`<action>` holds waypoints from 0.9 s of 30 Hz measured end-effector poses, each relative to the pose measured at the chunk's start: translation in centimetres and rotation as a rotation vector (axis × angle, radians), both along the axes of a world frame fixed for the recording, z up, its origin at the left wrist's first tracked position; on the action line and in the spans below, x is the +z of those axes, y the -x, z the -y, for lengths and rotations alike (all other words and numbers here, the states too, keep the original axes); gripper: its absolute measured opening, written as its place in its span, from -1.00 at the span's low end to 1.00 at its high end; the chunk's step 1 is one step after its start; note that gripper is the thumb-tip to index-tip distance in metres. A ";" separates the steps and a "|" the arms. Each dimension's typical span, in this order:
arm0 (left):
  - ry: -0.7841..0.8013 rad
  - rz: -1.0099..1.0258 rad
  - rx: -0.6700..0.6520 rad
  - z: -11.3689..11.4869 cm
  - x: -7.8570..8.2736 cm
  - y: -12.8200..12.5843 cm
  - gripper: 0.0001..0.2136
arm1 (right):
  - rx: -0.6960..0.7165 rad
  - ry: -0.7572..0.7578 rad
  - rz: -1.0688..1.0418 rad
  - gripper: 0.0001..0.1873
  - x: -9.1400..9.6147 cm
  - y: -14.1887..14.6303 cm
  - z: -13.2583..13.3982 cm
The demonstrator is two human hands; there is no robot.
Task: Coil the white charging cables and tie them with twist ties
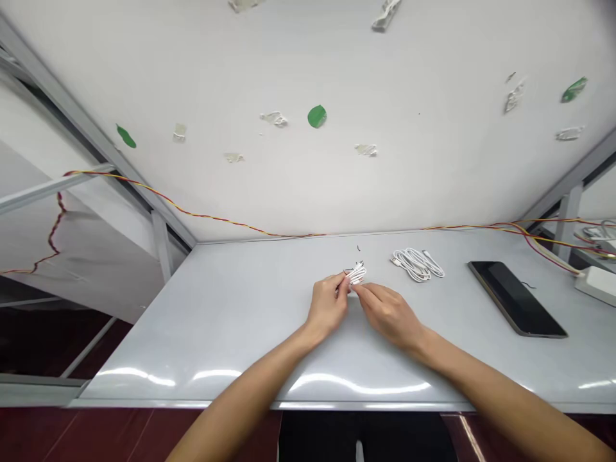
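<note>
A small bundle of white cable (357, 272) is held up over the middle of the grey table. My left hand (330, 300) is closed on its left side, thumb and fingers pinching it. At the lower right of the bundle, my right hand (385, 311) has its fingertips pressed together, close to a thin dark strand that looks like a tie; what exactly they pinch is too small to make out. To the right lies a second coiled white cable (416, 264), flat on the table. A short dark twist tie (359, 248) rests just behind the held bundle.
A black phone (517, 298) lies on the right of the grey table (216, 321), a thin dark strand beside it. A white power strip (597, 282) sits at the far right. Twisted red and yellow wires (231, 221) run along the white back wall (298, 186).
</note>
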State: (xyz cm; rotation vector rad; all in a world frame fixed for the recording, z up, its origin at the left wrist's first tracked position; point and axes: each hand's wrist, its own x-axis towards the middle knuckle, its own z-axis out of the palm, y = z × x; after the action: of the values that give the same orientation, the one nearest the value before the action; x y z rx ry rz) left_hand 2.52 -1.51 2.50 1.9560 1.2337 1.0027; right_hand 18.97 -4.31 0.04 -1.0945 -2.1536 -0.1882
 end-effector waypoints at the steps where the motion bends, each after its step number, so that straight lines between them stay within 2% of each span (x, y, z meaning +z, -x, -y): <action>1: -0.044 -0.051 -0.023 0.0 -0.1 0.1 -0.71 | -0.004 -0.052 0.011 -0.55 -0.1 -0.1 -0.1; 3: -0.112 -0.160 -0.062 0.1 -0.3 0.1 -0.70 | -0.018 -0.107 0.014 -0.42 -0.2 -0.3 -0.3; 6: -0.146 -0.219 -0.103 0.4 -0.8 0.1 -0.71 | -0.015 -0.095 0.011 -0.33 -0.2 -0.6 -0.7; 12: -0.080 -0.138 -0.161 0.6 -0.7 0.1 -0.69 | 0.020 0.031 -0.061 -0.50 -0.1 -1.1 -0.9; 14: 0.043 -0.051 -0.180 0.4 -0.3 0.1 -0.67 | 0.002 0.022 -0.068 -0.54 0.1 -1.2 -1.0; 19: 0.677 0.438 -0.212 -0.2 0.4 0.4 -0.64 | -0.002 -0.041 -0.043 -0.61 0.7 -1.2 -1.1; 22: 0.847 0.602 -0.212 -0.3 0.5 0.4 -0.60 | -0.014 -0.013 -0.077 -0.62 0.8 -1.1 -1.1; 24: 0.815 0.602 -0.178 -0.3 0.4 0.4 -0.58 | -0.008 0.034 -0.105 -0.65 0.7 -1.2 -1.1; 27: 0.606 0.469 -0.105 0.0 0.2 0.1 -0.61 | 0.007 0.053 -0.118 -0.65 0.4 -1.2 -1.1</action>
State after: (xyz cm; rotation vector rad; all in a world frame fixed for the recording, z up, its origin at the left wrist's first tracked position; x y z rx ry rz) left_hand 2.41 -1.47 2.71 1.2182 0.9987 0.8407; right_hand 20.18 -3.18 0.40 -1.1000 -2.0675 -0.0623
